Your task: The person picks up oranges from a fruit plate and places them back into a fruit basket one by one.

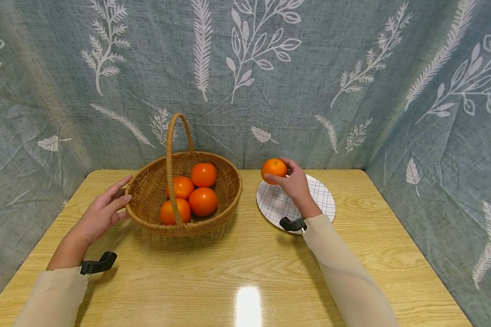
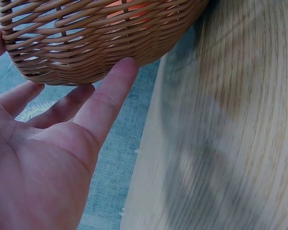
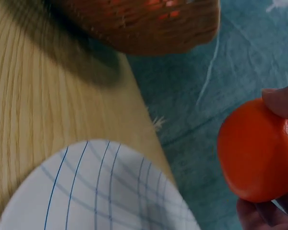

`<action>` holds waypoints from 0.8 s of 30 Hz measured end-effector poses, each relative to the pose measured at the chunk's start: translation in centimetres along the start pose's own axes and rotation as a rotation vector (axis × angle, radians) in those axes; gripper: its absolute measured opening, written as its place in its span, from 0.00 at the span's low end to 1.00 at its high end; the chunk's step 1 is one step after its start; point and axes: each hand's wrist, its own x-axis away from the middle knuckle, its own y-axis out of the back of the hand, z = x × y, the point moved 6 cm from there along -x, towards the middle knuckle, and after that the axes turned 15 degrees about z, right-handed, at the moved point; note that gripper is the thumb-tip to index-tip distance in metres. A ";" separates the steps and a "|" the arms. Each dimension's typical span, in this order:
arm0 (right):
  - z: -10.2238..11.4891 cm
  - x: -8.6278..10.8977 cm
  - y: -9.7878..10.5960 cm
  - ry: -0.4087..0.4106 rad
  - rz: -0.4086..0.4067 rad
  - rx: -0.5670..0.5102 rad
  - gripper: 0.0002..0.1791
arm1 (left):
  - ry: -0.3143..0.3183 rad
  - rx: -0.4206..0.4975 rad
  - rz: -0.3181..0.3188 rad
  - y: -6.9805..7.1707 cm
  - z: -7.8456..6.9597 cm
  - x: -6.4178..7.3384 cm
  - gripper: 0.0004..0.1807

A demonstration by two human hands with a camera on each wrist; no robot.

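Note:
My right hand [image 1: 294, 184] grips an orange [image 1: 274, 170] between thumb and fingers, above the far left part of a round white plate [image 1: 323, 200] with blue grid lines. The right wrist view shows the orange [image 3: 259, 151] apart from the plate [image 3: 101, 182]. On the left, my left hand [image 1: 102, 211] touches the outer side of a wicker basket [image 1: 147, 195], its fingers spread and nearly straight. Fingertips [image 2: 125, 67] rest against the weave in the left wrist view. Several oranges [image 1: 203, 201] lie inside the basket, partly behind its tall handle [image 1: 170, 159].
A wooden table [image 1: 196, 281] carries the basket and plate. Grey-blue cloth [image 1: 229, 122] with white leaf prints hangs behind the table and along both sides. A bright light reflection shows near the front of the tabletop.

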 end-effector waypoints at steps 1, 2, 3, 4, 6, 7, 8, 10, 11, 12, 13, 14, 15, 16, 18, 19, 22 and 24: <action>0.3 0.0 -0.1 0.014 0.003 0.006 0.47 | 0.000 -0.001 -0.001 0.0 0.0 0.0 0.35; 0.7 0.1 -0.1 0.027 0.006 0.009 0.46 | 0.000 -0.002 -0.001 0.0 0.0 0.0 0.35; 1.1 0.2 -0.2 0.041 0.008 0.012 0.46 | 0.002 -0.004 -0.001 0.0 0.0 -0.1 0.35; 1.5 0.3 -0.3 0.055 0.012 0.017 0.45 | 0.003 -0.004 -0.001 0.0 0.0 -0.1 0.35; 2.3 0.4 -0.5 0.077 0.024 0.019 0.45 | 0.008 -0.006 -0.002 0.1 0.0 -0.1 0.35; 2.7 0.5 -0.6 0.084 0.034 0.019 0.45 | 0.009 -0.007 -0.001 0.1 0.0 -0.1 0.35; 3.1 0.6 -0.7 0.090 0.042 0.016 0.45 | 0.011 -0.008 -0.002 0.1 0.0 -0.1 0.35; 4.0 0.8 -1.0 0.101 0.067 -0.002 0.45 | 0.012 -0.009 -0.003 0.0 0.0 -0.2 0.35; 4.4 0.9 -1.2 0.103 0.078 -0.011 0.45 | 0.012 -0.008 -0.003 0.0 0.0 -0.2 0.35; 4.9 1.0 -1.3 0.105 0.088 -0.018 0.44 | 0.010 -0.006 -0.002 0.0 -0.1 -0.2 0.35; 5.3 1.0 -1.5 0.113 0.098 -0.026 0.44 | 0.010 -0.006 -0.002 0.0 -0.1 -0.2 0.35; 5.7 1.1 -1.7 0.122 0.108 -0.033 0.43 | 0.009 -0.004 -0.001 0.0 -0.1 -0.2 0.35; 6.1 1.2 -1.9 0.131 0.118 -0.039 0.42 | 0.008 -0.001 0.000 0.0 -0.1 -0.2 0.35; 6.4 1.2 -2.2 0.140 0.126 -0.043 0.41 | 0.007 -0.001 0.001 0.0 -0.1 -0.2 0.35; 7.0 1.4 -2.6 0.160 0.143 -0.050 0.40 | 0.007 0.002 0.004 0.0 -0.1 -0.1 0.35; 7.3 1.4 -2.9 0.172 0.153 -0.053 0.39 | 0.007 0.004 0.004 -0.1 -0.1 -0.1 0.35; 8.1 1.6 -3.6 0.194 0.183 -0.067 0.38 | 0.010 0.007 0.002 -0.1 -0.1 0.0 0.35; 8.5 1.7 -4.3 0.206 0.208 -0.071 0.37 | 0.012 0.005 0.000 -0.1 -0.1 0.0 0.35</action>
